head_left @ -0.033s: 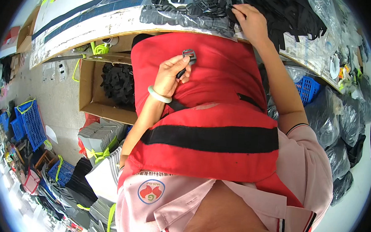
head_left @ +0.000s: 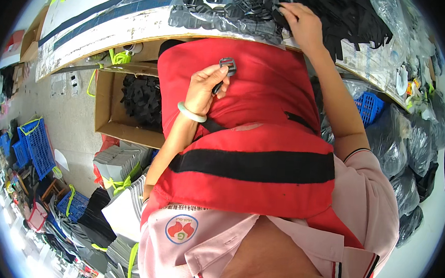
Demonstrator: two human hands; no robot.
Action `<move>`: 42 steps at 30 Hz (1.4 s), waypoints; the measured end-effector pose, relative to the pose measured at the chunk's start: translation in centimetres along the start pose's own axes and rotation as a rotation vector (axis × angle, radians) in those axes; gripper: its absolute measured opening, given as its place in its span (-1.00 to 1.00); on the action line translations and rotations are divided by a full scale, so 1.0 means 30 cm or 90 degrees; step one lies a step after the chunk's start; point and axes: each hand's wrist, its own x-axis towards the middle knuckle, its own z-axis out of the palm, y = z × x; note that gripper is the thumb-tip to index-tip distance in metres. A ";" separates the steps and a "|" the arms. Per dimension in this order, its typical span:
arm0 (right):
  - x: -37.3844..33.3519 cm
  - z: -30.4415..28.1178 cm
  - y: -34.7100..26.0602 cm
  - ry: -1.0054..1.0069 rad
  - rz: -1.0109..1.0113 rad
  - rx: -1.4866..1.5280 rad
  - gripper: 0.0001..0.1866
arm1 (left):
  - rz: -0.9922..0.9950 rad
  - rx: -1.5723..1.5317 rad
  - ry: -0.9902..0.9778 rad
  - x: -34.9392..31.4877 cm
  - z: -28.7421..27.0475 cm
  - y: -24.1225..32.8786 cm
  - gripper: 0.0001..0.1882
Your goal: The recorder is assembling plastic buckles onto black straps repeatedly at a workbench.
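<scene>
Buckle (head_left: 229, 65) in left fingers (head_left: 225, 85), lettered shirt emblem (head_left: 181, 229)

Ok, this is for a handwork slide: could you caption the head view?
Left hand holding a dark buckle over a red apron, right hand beside black strips on the worktable.

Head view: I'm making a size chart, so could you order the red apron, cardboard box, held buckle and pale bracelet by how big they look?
1. Red apron
2. Cardboard box, partly hidden
3. Buckle and pale bracelet: too alike to rank
</scene>
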 end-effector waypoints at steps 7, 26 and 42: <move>0.047 -0.161 -0.358 0.031 0.010 0.320 -0.77 | 0.150 0.113 0.092 -0.017 0.052 0.044 -0.82; -0.153 0.027 -0.477 -0.330 0.452 0.898 -0.71 | 0.594 0.736 0.173 -0.008 0.002 0.028 -0.84; -0.098 -0.075 -0.509 -0.163 0.203 0.762 -0.89 | 0.193 0.085 0.224 -0.022 0.019 0.067 -0.86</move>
